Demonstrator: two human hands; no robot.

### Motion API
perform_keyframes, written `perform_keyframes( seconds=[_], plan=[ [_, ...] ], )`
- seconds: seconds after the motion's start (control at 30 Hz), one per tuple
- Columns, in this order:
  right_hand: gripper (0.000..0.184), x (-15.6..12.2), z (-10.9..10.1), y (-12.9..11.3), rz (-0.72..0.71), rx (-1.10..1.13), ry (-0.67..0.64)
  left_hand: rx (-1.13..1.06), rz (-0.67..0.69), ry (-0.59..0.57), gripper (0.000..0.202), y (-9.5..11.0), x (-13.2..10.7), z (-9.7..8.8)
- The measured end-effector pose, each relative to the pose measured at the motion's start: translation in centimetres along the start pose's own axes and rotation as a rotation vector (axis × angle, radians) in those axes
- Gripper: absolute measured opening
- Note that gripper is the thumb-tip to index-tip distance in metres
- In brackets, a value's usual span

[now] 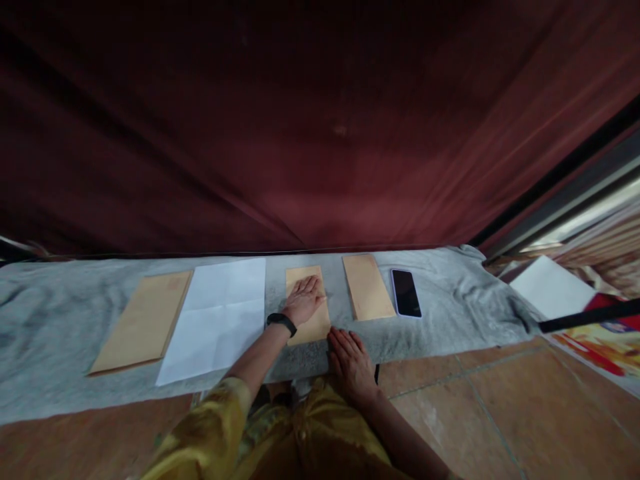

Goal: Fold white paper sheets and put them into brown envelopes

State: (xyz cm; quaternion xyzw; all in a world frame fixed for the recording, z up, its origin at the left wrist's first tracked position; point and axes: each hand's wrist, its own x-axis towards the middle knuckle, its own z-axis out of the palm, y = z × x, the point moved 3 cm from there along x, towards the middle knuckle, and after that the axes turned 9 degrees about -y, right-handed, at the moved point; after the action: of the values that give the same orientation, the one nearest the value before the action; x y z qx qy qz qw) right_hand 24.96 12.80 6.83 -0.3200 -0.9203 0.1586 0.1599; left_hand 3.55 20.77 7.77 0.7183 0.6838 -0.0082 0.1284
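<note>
Flat on the grey cloth in front of me lies a tan envelope (309, 331). My left hand (303, 300), with a black band on its wrist, rests palm down on its upper part with the fingers stretched out. At the envelope's lower right corner is my right hand (351, 363), fingers extended and laid on the cloth; its fingertips are by the corner. To the left lies a creased white sheet of paper (220, 320). Another tan envelope (367, 288) sits to the right, with small reddish print at its corners.
Farther left is a stack of tan envelopes (143, 323). A phone (406, 293) with a light purple case lies at the right. The grey cloth (465, 300) covers a narrow surface before a dark red curtain (320, 133). A dark bar (590, 315) juts in at the right above tiled floor (500, 400).
</note>
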Motion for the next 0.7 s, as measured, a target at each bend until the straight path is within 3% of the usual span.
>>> perform_keyframes(
  seconds=[0.17, 0.47, 0.6, 0.7],
  plan=[
    [0.046, -0.1, 0.1, 0.2, -0.003, 0.008, 0.000, 0.004, 0.013, 0.062, 0.062, 0.4, -2.1, 1.3],
    [0.052, -0.2, 0.8, 0.6, -0.028, 0.039, -0.019, 0.023, 0.121, 0.205, 0.066, 1.4, -11.2, 4.4],
    [0.050, 0.1, 0.8, 0.8, 0.086, 0.079, 0.003, 0.045, 0.120, 0.224, 0.059, 1.6, -14.1, 4.9],
    [0.046, 0.8, 1.2, 0.7, 0.181, 0.121, 0.014, 0.059, 0.099, 0.235, 0.054, 1.8, -14.7, 5.2]
  ],
)
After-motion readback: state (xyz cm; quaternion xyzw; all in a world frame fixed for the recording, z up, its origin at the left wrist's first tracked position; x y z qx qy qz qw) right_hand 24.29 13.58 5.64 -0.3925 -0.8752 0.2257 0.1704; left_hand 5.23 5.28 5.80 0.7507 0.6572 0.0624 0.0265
